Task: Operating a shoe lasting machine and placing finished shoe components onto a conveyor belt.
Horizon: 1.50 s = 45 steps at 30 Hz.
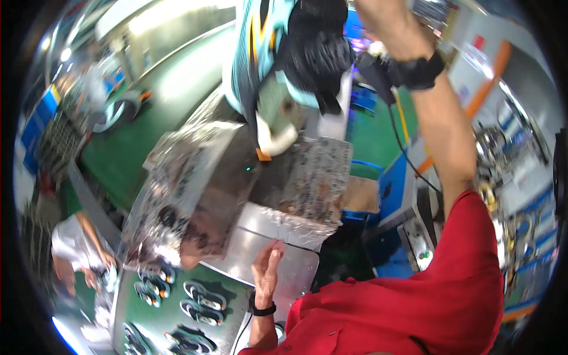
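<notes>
Pale-blue and black, a shoe (266, 59) ran lengthwise up the head view — ahead of the empty left hand (268, 267), fingers loosely extended, and just left of the nearer right hand (391, 25), whose cropped grip could not be told.

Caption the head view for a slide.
A light-blue and black shoe near the raised right hand, the left hand by a metal tabletop.

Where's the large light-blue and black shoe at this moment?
The shoe is at the top centre of the head view, left of the black wristband on the raised right arm and above the shiny crinkled wrapping.
</notes>
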Each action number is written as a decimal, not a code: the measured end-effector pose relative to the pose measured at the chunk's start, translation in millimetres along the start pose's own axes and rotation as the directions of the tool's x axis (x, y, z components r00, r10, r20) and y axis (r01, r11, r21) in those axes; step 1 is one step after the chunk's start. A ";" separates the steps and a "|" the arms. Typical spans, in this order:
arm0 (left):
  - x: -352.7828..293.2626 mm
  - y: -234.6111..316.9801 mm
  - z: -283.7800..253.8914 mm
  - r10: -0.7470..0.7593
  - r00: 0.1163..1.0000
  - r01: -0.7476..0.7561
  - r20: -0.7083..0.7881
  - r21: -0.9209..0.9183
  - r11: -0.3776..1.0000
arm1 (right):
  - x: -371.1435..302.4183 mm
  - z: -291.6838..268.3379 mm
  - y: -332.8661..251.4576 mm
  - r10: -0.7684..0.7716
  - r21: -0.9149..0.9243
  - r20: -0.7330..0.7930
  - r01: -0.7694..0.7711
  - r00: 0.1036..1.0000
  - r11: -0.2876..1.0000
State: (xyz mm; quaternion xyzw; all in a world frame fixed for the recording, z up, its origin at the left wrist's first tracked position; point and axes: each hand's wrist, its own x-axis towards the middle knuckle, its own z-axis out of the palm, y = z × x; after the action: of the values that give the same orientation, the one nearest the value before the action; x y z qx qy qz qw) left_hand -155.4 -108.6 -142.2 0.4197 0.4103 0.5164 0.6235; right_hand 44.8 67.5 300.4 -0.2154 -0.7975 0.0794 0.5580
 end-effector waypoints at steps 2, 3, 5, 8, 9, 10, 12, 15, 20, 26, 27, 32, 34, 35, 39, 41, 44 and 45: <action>25.1 23.8 41.0 0.100 0.982 -0.074 0.162 -0.160 0.984 | -52.6 -17.2 6.6 0.280 0.191 -0.013 -0.272 0.960 0.943; 36.9 36.9 69.1 0.231 0.926 -0.117 0.299 -0.355 0.927 | -78.2 -37.7 19.1 0.393 0.041 -0.136 -0.391 0.910 0.920; 66.3 61.6 125.3 0.149 0.900 0.098 0.410 -0.524 0.846 | -135.4 -77.7 38.5 0.133 -0.010 -0.192 -0.137 0.972 0.991; 66.8 71.9 207.6 0.161 0.742 0.317 0.651 -0.551 0.772 | -230.8 -129.0 8.9 0.670 0.042 -0.112 -0.670 0.734 0.741; 57.7 65.4 234.5 0.127 0.702 0.349 0.701 -0.494 0.796 | -261.9 -140.8 9.6 0.598 0.112 -0.232 -0.589 0.767 0.800; 44.5 52.2 256.0 0.121 0.708 0.317 0.695 -0.467 0.825 | -296.2 -166.0 3.6 0.630 0.016 -0.242 -0.646 0.738 0.763; 15.0 29.2 311.8 -0.004 0.626 0.525 0.780 -0.418 0.741 | -353.4 -213.0 -43.7 0.755 0.025 -0.364 -0.805 0.545 0.593; -23.1 -9.0 394.4 -0.077 0.510 0.638 0.857 -0.316 0.702 | -472.6 -264.7 -104.7 0.751 0.379 -0.577 -0.710 0.320 0.593; -56.4 -55.2 492.4 -0.140 0.511 0.345 0.848 -0.053 0.937 | -570.7 -282.9 -183.0 0.659 0.298 -0.688 -0.709 0.304 0.639; -128.5 -114.3 617.0 -0.198 0.169 0.013 0.966 0.199 0.980 | -680.7 -337.5 -232.5 0.259 0.295 -0.952 -0.730 -0.166 0.616; -132.1 -135.0 640.0 -0.190 0.141 0.000 0.972 0.192 0.981 | -691.0 -349.1 -249.9 0.236 0.352 -0.936 -0.713 -0.261 0.606; -139.6 -238.4 771.5 -0.325 0.106 -0.248 0.940 0.342 0.906 | -746.4 -385.1 -316.9 -0.072 0.146 -0.978 -0.885 -0.198 0.443; -162.7 -255.7 821.6 -0.335 0.117 -0.473 0.935 0.349 0.809 | -771.4 -387.3 -342.6 -0.181 0.163 -0.952 -0.907 -0.249 0.389; -166.8 -248.2 836.5 -0.344 0.101 -0.482 0.934 0.348 0.804 | -772.0 -387.4 -352.0 -0.209 0.186 -0.936 -0.903 -0.282 0.387; -162.4 -354.6 903.5 -0.352 0.285 -0.591 0.892 0.452 0.668 | -777.4 -373.6 -379.3 -0.350 0.239 -0.864 -0.907 -0.362 0.348; -138.3 -415.6 929.0 -0.279 0.387 -0.667 0.879 0.476 0.573 | -768.4 -372.2 -378.9 -0.406 0.249 -0.845 -0.928 -0.348 0.277; -133.1 -420.8 939.2 -0.328 0.443 -0.688 0.835 0.550 0.473 | -764.6 -374.9 -383.1 -0.468 0.319 -0.793 -0.920 -0.390 0.227; -118.5 -421.2 941.8 -0.388 0.445 -0.654 0.807 0.589 0.474 | -766.5 -384.5 -381.8 -0.462 0.318 -0.798 -0.922 -0.387 0.222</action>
State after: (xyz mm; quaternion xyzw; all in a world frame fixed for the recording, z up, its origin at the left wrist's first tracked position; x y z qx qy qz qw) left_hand 845.5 -367.7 -239.0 0.9086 0.1774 -0.0096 0.3781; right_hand 520.9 -649.0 -75.3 -0.7064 0.2290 -0.2877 0.6048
